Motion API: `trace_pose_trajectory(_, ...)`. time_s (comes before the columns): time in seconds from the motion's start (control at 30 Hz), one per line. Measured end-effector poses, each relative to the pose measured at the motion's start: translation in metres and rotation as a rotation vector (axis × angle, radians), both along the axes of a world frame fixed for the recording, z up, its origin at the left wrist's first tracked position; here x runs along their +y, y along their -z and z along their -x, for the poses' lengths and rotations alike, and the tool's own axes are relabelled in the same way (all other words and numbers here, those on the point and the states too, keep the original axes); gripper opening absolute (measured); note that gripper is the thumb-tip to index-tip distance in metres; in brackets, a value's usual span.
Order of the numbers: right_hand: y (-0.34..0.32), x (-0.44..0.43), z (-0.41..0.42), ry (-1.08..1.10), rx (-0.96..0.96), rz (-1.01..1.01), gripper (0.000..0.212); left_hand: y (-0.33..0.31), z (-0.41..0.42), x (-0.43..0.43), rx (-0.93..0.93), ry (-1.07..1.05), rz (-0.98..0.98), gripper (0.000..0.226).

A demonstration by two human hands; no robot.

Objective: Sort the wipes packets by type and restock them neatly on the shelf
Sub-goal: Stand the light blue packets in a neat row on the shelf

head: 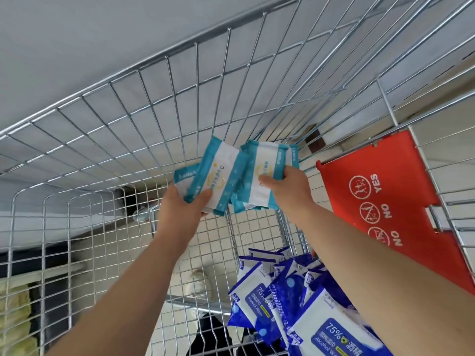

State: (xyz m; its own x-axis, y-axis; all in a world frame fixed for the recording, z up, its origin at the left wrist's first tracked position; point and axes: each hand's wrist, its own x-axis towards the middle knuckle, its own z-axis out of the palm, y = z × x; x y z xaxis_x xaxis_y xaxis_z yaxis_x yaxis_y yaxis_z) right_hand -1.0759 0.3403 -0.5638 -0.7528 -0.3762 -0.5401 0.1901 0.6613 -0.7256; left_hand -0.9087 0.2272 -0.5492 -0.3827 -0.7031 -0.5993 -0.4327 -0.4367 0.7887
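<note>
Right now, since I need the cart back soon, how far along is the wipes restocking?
Sorting looks started: the left hand and right hand each grip only teal packets, raised at the wire shelf. No packet shows placed there. A pile of blue alcohol wipes waits in the cart.

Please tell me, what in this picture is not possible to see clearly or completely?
Head view:
- Number of teal packets: they overlap, and the left hand and right hand cover parts.
- Their small print: blurred.
- Blue packets: the pile is cut off by the bottom edge and partly hidden by the right forearm.
- Shelf: not identifiable.
</note>
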Motion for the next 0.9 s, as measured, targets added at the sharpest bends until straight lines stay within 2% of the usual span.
trace_pose_trajectory(0.2,-0.001,0.014,0.015,0.175,-0.015,0.064,0.01,0.008,-0.014,-0.012,-0.056,-0.03,0.096,0.021)
trace_pose_trajectory(0.3,-0.001,0.009,0.011,0.087,-0.048,0.066,0.007,0.015,-0.019,-0.014,-0.069,-0.026,0.018,0.022)
trace_pose_trajectory(0.37,-0.001,0.006,0.004,0.04,-0.057,0.053,0.01,0.019,-0.016,-0.015,-0.064,-0.013,-0.053,0.032)
trace_pose_trajectory(0.53,0.005,-0.005,-0.008,0.055,-0.06,0.052,0.012,0.022,-0.005,-0.016,-0.001,0.043,-0.146,0.034)
trace_pose_trajectory(0.77,0.005,-0.011,-0.015,0.094,-0.18,0.051,0.031,0.021,-0.01,-0.019,-0.025,0.121,-0.172,0.034)
trace_pose_trajectory(0.9,-0.013,-0.012,-0.018,0.036,-0.107,0.069,0.029,0.007,-0.018,-0.024,-0.036,0.122,-0.113,0.018)
